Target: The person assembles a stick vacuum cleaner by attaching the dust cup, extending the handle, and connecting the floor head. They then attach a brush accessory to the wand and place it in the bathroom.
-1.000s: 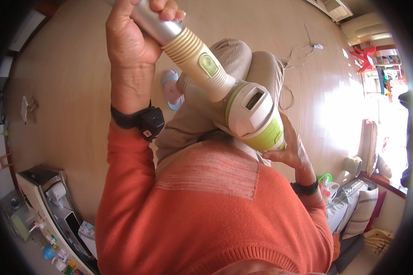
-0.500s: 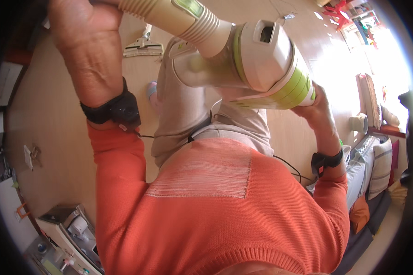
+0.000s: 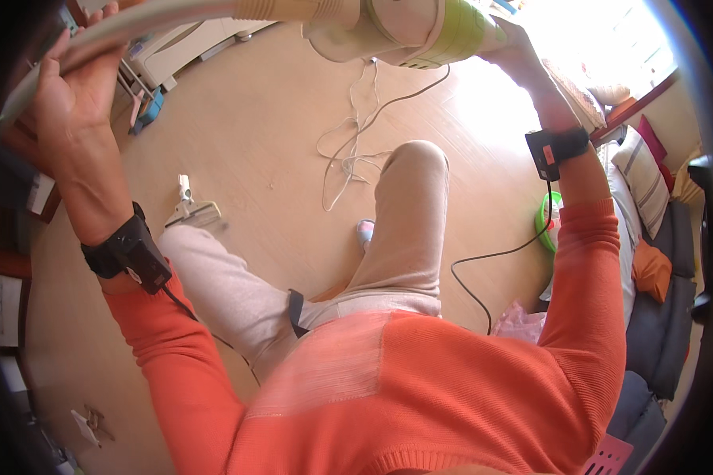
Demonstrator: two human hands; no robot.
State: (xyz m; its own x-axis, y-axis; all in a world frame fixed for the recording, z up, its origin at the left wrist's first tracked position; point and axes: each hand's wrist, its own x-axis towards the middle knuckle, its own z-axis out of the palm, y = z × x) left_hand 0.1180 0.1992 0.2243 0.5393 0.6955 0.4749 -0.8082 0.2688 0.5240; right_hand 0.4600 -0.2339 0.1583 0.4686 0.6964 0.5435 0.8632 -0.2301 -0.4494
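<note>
Raised at the top is a white and green handheld vacuum cleaner, its upper part cut off by the view's edge. My right hand is closed around its green end. From its other side a pale vacuum hose runs left. It passes through my left hand, between thumb and fingers; the fingers reach up past it and are only loosely bent. On the floor past my left knee lies a white vacuum floor head with a short neck, apart from the cleaner.
A loose cord lies tangled on the wooden floor ahead. To the right are a green basket, a pink plastic bag and a dark sofa with cushions. A white cabinet stands at the far left.
Both hands have moved up and outward, taking the vacuum cleaner up toward the top edge. My legs are now spread apart, and more floor, the cord and the hose show.
</note>
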